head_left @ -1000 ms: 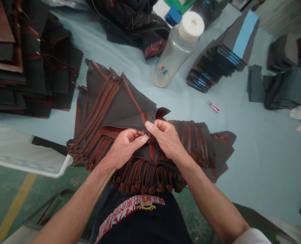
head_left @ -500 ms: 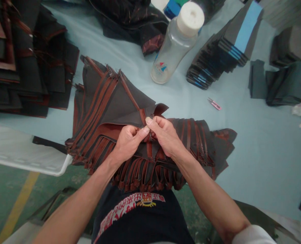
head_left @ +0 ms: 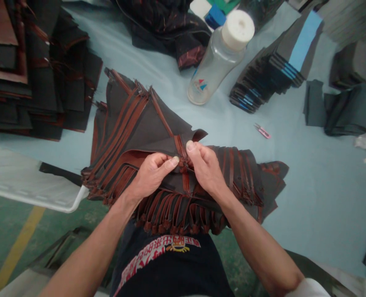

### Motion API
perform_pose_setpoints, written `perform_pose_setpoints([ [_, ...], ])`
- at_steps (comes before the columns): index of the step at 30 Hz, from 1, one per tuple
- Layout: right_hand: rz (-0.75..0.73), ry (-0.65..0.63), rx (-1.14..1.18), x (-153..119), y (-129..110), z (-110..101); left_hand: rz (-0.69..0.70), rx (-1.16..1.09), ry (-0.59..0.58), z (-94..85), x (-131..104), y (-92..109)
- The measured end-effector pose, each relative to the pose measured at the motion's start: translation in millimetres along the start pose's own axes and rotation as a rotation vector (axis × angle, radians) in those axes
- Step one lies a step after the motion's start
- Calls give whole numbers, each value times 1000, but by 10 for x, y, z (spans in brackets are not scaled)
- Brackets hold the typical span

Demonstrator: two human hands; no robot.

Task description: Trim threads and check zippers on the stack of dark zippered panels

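A bundle of dark grey fabric pieces (head_left: 158, 119) with reddish-brown edges lies fanned out at the table's front edge. My left hand (head_left: 153, 171) pinches the brown seam at the middle of the top piece between thumb and fingers. Just to the right, my right hand (head_left: 206, 167) is closed on the same piece, thumb against the bent forefinger. A small gap with a brown strip (head_left: 179, 144) shows between the two thumbs. Fingertips beneath the fabric are hidden.
A clear bottle (head_left: 220, 57) with a white lid stands behind the bundle. Pink thread snips (head_left: 262, 131) lie to its right, near a stack of dark pieces with blue strips (head_left: 272, 62). More dark pieces (head_left: 43, 82) are piled left, above a white bin (head_left: 46, 189).
My hands have drawn apart: the thumbs met at the seam before, and now the right one sits farther right. The whole view has shifted slightly.
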State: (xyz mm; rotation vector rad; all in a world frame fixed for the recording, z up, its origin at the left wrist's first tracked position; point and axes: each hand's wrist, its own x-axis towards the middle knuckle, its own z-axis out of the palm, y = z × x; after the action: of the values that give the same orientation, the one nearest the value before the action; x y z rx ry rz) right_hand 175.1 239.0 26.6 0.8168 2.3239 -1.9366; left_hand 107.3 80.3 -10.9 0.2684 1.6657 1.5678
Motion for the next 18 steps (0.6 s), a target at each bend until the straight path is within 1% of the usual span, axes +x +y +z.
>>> perform_pose_setpoints([
  [2, -114, 49, -247, -41, -30, -36, 2, -6, 42, 49, -28, 26],
  [5, -283, 33, -518, -78, -30, -55, 37, 12, 112, 121, -68, 39],
  [7, -349, -3, -651, -79, -5, -43, 42, 21, 141, 161, -83, 12],
  [9, -370, -25, -732, -65, 27, -23, 38, -2, 154, 192, -83, -43],
  [11, -381, -40, -714, -45, 59, -8, 40, -57, 147, 208, -70, -104],
  [13, -383, -46, -628, -31, 82, -6, 42, -114, 131, 201, -52, -138],
  [15, -361, -45, -543, -29, 92, -15, 35, -127, 91, 170, -36, -126],
  [18, -305, -40, -474, -43, 84, -30, 49, -60, 41, 103, -24, -52],
])
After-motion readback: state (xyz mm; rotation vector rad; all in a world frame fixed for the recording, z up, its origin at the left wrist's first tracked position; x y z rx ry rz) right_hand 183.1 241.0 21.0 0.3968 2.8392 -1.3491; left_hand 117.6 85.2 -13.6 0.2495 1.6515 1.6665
